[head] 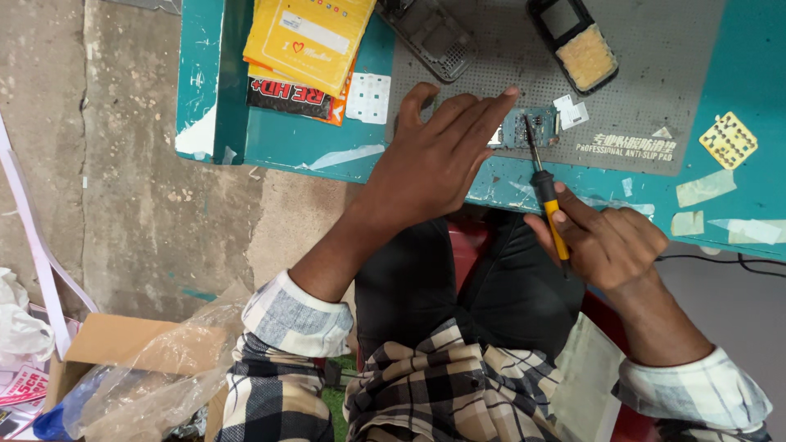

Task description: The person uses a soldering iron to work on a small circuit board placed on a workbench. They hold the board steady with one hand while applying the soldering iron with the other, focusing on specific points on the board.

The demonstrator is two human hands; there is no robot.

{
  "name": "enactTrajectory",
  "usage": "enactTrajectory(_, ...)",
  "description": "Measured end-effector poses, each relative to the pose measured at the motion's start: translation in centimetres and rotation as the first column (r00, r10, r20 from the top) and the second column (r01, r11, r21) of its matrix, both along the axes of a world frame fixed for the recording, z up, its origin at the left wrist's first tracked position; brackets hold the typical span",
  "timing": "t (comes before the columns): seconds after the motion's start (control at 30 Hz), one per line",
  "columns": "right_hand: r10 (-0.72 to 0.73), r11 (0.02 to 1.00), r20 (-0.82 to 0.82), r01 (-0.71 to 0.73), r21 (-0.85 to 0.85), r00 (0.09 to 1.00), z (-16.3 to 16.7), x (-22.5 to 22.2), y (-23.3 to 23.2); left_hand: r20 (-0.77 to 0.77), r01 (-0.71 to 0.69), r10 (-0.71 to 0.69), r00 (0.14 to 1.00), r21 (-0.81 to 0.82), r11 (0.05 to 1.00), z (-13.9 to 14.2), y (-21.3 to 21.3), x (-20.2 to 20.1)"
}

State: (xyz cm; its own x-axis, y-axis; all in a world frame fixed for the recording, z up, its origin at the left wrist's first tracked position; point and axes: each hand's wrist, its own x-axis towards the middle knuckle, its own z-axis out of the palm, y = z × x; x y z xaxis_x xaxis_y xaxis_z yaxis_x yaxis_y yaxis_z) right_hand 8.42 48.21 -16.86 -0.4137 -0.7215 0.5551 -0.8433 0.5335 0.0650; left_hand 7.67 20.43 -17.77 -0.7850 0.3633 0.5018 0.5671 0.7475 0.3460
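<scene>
Two hands at work: left hand (438,155) flat, fingers spread, pinning small circuit board (528,127) on grey anti-slip mat (639,74); right hand (606,241) grips soldering iron (542,184), shaft leaning up-left, tip touching board.

Dressed in a long-sleeved checked flannel shirt (442,385) of cream, black and grey squares, cuffs (299,315) turned back just above both wrists and showing a paler blue-grey check inside. Dark black trousers (458,278) below, smooth and slightly shiny over the lap. Bare left hand (438,160) and right hand (610,245), without rings or watch.
</scene>
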Motion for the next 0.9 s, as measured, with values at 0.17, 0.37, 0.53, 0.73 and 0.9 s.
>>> enactTrajectory(0.17, -0.003, 1.000, 0.014, 0.003, 0.004, 1.000, 0.1, -0.1, -0.1, 0.010, 0.000, -0.001, 1.000, 0.004, 1.000, 0.3, 0.0, -0.2)
enactTrajectory(0.37, -0.005, 1.000, -0.004, 0.005, -0.007, 1.000, -0.5, -0.2, 0.4, 0.033, 0.001, -0.001, 0.999, 0.006, 1.000, -0.3, 0.1, -0.1)
enactTrajectory(0.53, -0.049, 0.998, -0.092, 0.046, -0.041, 0.994, -0.3, -0.7, 0.1, 0.065, -0.010, 0.008, 0.998, 0.026, 1.000, 0.7, 0.3, -0.8)
enactTrajectory(0.73, 0.008, 0.985, -0.085, -0.022, -0.174, 0.996, 0.8, -1.4, -0.5, 0.040, -0.003, 0.002, 0.999, 0.036, 0.999, 3.6, 0.5, -1.0)
enactTrajectory(0.9, 0.006, 0.982, -0.024, -0.010, -0.189, 1.000, 0.4, -1.2, -0.2, -0.032, -0.010, 0.010, 0.999, 0.009, 1.000, 3.7, 0.7, -0.7)
